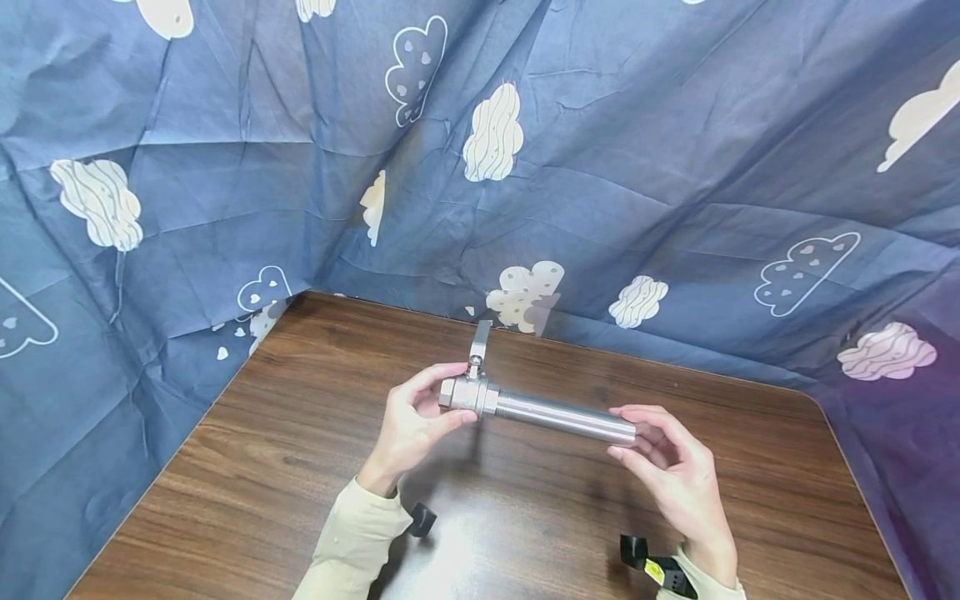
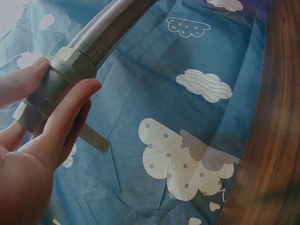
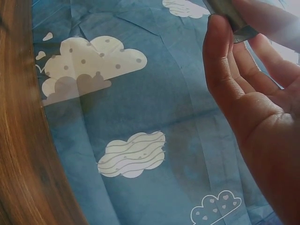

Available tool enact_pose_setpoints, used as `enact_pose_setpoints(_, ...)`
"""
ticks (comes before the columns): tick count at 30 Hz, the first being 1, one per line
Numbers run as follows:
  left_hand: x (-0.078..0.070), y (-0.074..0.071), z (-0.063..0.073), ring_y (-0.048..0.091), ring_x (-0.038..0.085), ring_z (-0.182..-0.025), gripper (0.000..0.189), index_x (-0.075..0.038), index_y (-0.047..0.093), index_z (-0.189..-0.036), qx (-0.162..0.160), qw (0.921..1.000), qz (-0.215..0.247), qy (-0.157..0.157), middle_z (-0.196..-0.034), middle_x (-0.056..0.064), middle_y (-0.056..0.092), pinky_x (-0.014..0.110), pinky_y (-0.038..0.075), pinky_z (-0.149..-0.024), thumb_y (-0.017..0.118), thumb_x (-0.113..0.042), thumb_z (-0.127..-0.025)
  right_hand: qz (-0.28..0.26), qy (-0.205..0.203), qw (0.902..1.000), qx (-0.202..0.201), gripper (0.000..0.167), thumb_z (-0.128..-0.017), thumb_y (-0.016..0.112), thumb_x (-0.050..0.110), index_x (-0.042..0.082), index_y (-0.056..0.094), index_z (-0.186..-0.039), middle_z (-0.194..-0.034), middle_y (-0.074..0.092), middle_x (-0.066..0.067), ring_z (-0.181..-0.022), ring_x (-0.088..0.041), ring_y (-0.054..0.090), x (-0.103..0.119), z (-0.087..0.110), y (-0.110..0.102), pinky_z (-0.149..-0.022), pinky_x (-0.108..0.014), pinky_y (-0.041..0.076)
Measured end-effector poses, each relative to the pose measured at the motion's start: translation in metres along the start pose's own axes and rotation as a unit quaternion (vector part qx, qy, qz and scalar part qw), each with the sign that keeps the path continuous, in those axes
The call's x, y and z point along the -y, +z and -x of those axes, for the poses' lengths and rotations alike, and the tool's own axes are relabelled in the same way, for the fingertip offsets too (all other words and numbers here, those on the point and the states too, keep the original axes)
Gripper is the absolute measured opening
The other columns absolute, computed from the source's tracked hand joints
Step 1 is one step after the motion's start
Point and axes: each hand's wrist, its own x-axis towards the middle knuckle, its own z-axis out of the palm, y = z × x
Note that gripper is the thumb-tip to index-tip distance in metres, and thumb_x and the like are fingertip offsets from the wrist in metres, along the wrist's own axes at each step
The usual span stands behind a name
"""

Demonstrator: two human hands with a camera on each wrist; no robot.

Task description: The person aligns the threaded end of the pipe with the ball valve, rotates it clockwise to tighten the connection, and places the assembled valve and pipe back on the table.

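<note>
Above the table, a silver ball valve point(image 1: 467, 395) is joined to a straight metal pipe point(image 1: 566, 417) by the pipe's threaded end. My left hand point(image 1: 408, 429) grips the valve body between thumb and fingers, also close up in the left wrist view. The valve's flat lever handle point(image 1: 481, 342) points away from me, toward the back of the table. At the pipe's plain end, my right hand point(image 1: 678, 471) pinches it between thumb and fingers. Only a short end of the pipe point(image 3: 232, 21) shows in the right wrist view; the rest is out of frame.
Under both hands lies a dark wood-grain table point(image 1: 285, 467). A blue cloth point(image 1: 637, 167) printed with white clouds hangs behind it and along its sides. Black straps point(image 1: 678, 575) are worn at the wrists, over light sleeves point(image 1: 356, 537).
</note>
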Motion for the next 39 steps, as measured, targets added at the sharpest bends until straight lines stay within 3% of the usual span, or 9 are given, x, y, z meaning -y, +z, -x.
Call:
enact_pose_setpoints(19,0.0004,-0.0006,-0.0002,0.065,0.012,-0.090,0.054,0.016,0.053,-0.122,0.004,1.0000,0.004,0.002,-0.107,0.006,0.064,0.025,0.060,-0.077,0.074,0.014,-0.072,0.052,0.045,0.9976,-0.008,0.046,-0.071,0.066,-0.027,-0.014,0.056,-0.114,-0.113,0.067,0.001,-0.092,-0.005,0.066,0.0025,0.0013,-0.0003,-0.079,-0.016,0.057)
enact_pose_setpoints(27,0.0001,-0.0003,-0.0001,0.066,0.012,-0.090,0.055,0.016,0.053,-0.122,0.006,1.0000,0.003,0.001,-0.108,0.006,0.064,0.026,0.060,-0.077,0.073,0.015,-0.071,0.087,0.070,0.9937,-0.007,0.043,-0.075,0.067,-0.021,-0.014,0.055,-0.116,-0.103,0.067,0.008,-0.086,-0.003,0.065,0.0035,0.0008,-0.0012,-0.070,-0.014,0.057)
enact_pose_setpoints(33,0.0001,-0.0002,-0.0001,0.066,0.012,-0.091,0.055,0.016,0.053,-0.122,0.006,1.0000,0.002,0.001,-0.109,0.007,0.064,0.025,0.060,-0.078,0.073,0.016,-0.071,0.109,0.082,0.9906,-0.007,0.041,-0.078,0.066,-0.019,-0.016,0.054,-0.117,-0.105,0.067,0.012,-0.089,0.000,0.065,0.0041,0.0015,-0.0015,-0.074,-0.014,0.057)
enact_pose_setpoints(39,0.0006,-0.0002,-0.0006,0.065,0.011,-0.092,0.056,0.017,0.052,-0.122,0.009,0.9999,0.005,0.006,-0.108,0.003,0.065,0.024,0.060,-0.078,0.074,0.016,-0.071,0.111,0.066,0.9916,0.000,0.036,-0.083,0.065,-0.013,-0.013,0.056,-0.118,-0.099,0.068,0.012,-0.085,-0.001,0.065,0.0026,0.0019,-0.0034,-0.071,-0.013,0.056)
